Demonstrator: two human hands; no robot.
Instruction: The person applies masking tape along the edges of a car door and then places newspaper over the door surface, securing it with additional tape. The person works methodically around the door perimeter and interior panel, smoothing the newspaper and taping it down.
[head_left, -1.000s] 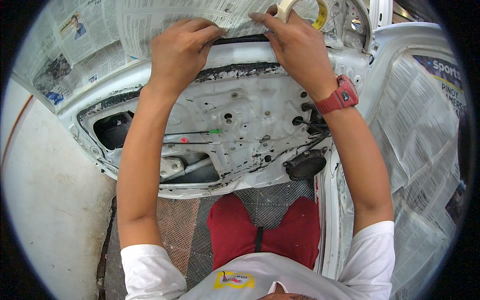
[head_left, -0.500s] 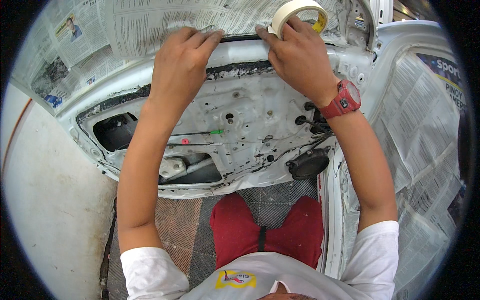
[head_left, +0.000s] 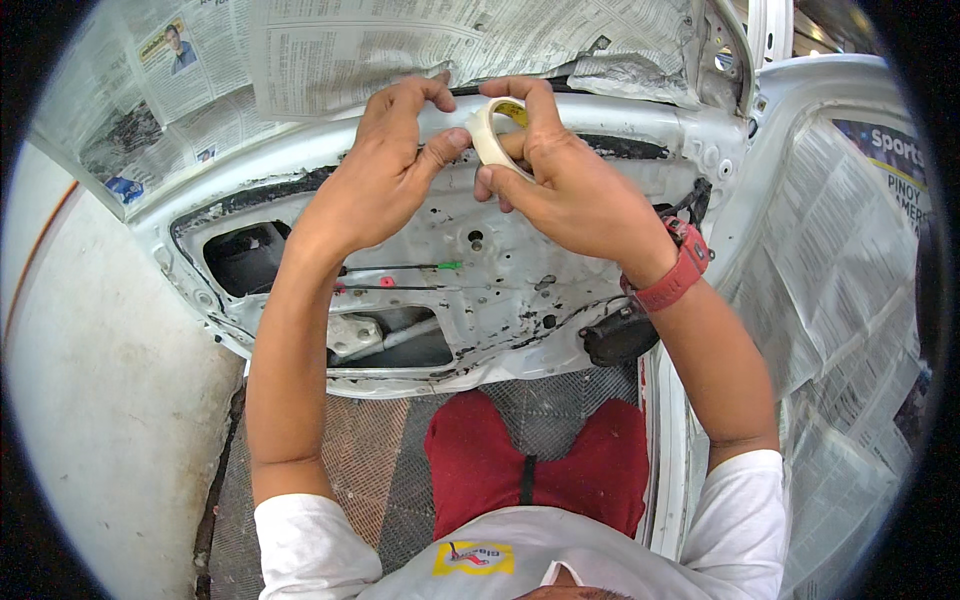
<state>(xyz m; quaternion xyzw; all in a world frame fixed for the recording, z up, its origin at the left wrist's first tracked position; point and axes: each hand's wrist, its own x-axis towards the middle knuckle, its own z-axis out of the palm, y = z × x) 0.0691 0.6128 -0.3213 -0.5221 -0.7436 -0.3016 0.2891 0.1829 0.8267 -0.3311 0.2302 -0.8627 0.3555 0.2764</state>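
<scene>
My right hand (head_left: pixel 575 180) is closed on a cream roll of masking tape (head_left: pixel 487 145), with some fingers through its ring and the thumb below it. Close to the roll's left side is my left hand (head_left: pixel 390 160), its thumb and curved forefinger apart and the thumb tip near the tape; I see nothing in its grip. Both hands are over the upper edge of a white car door (head_left: pixel 590 115), whose inner side is bare metal with black residue. Beyond them, newspaper (head_left: pixel 370 55) covers the window area.
Rods with a green clip (head_left: pixel 449 266) cross the door's inside, near openings and a black speaker-like part (head_left: pixel 618 335). More newspaper (head_left: pixel 820 250) covers the car body at right. A white wall (head_left: pixel 110 380) stands at left; floor tiles (head_left: pixel 360 450) lie below.
Both hands have drawn back from the newspaper's lower edge and come together. The tape roll has moved down and left, turned more edge-on. The view has shifted slightly.
</scene>
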